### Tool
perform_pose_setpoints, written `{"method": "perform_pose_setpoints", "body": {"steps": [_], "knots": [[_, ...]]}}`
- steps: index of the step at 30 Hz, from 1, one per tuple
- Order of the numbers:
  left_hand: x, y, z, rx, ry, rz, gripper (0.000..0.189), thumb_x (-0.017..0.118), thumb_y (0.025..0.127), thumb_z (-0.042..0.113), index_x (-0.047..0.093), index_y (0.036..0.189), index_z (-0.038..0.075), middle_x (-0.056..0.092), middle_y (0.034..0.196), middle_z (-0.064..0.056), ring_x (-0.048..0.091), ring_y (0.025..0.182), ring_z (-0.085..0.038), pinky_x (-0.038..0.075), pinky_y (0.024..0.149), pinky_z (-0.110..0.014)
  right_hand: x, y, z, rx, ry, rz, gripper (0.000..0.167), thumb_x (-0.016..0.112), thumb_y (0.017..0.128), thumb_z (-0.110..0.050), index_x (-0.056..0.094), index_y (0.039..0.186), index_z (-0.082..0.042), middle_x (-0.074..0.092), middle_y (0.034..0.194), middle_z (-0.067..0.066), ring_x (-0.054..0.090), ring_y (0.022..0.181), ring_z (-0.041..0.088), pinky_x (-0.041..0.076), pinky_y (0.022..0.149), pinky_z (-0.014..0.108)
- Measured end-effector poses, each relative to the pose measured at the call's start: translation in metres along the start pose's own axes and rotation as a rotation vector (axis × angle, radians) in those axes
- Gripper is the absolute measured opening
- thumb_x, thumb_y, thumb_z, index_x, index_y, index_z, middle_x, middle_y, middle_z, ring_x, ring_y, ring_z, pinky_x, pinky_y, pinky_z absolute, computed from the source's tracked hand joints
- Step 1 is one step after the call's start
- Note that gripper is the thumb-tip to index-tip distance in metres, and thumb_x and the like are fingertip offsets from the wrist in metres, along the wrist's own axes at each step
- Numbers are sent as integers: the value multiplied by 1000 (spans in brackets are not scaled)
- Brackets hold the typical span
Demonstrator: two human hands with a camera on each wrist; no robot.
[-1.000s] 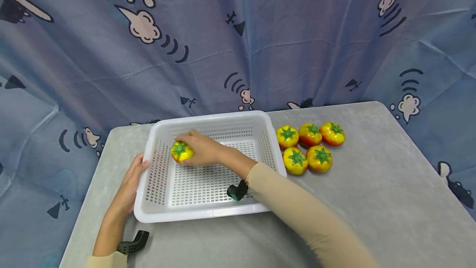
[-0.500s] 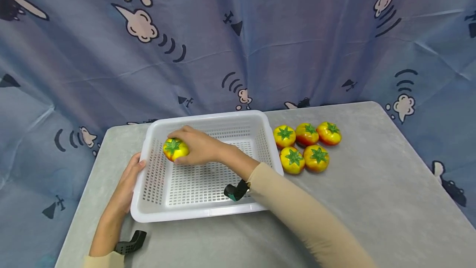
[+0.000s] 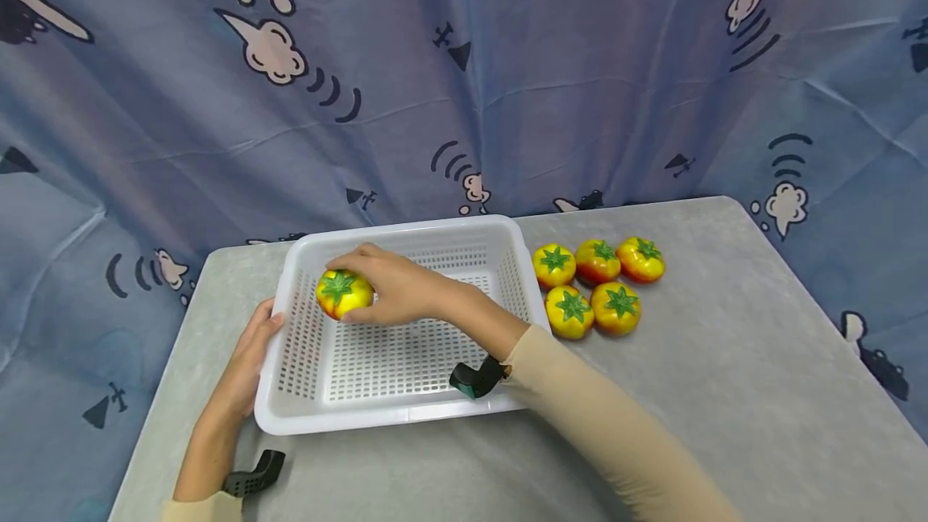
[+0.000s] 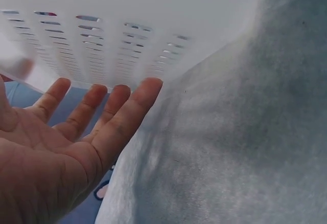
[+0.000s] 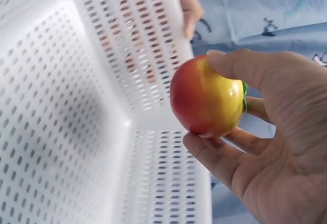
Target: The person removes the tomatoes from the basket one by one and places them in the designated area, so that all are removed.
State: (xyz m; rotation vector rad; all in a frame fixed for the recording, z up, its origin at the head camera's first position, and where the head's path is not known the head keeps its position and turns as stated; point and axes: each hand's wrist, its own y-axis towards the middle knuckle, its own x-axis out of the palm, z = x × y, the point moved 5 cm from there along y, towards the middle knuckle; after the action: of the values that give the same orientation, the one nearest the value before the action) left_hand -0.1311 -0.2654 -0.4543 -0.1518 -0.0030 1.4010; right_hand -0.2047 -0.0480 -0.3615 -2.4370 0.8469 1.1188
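In the head view, a white perforated plastic basket (image 3: 384, 361) stands on the grey table. My right hand (image 3: 406, 288) holds a red-and-yellow tomato (image 3: 342, 292) with a green star-shaped leaf top, over the basket's left part. In the right wrist view, the thumb and fingers pinch this tomato (image 5: 207, 98) near the basket's rim. My left hand (image 3: 250, 357) grips the basket's left side, its thumb at the rim. Seen from the left wrist, the fingers (image 4: 120, 124) reach the outer wall of the basket (image 4: 204, 9), and the thumb is blurred.
Several more tomatoes (image 3: 573, 312) sit grouped on the table, just right of the basket. A blue patterned cloth (image 3: 464, 87) hangs behind the grey table (image 3: 725, 361). Black camera mounts (image 3: 478, 379) are on both wrists.
My right hand has carried the tomato slightly left over the basket; in the last half second the wrist has shifted a little right. The left hand stays at the basket's side.
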Motion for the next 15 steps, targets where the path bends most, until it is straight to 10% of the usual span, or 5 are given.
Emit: {"method": "perform_pose_setpoints", "body": {"steps": [15], "knots": [[-1, -1, -1, 33, -31, -36, 43, 28, 117, 37, 28, 157, 21, 59, 129, 3, 72, 105, -16, 66, 78, -41, -21, -28, -26, -78, 32, 6, 73, 81, 95, -29, 48, 159, -18, 52, 156, 7, 56, 134, 18, 52, 110, 30]]}}
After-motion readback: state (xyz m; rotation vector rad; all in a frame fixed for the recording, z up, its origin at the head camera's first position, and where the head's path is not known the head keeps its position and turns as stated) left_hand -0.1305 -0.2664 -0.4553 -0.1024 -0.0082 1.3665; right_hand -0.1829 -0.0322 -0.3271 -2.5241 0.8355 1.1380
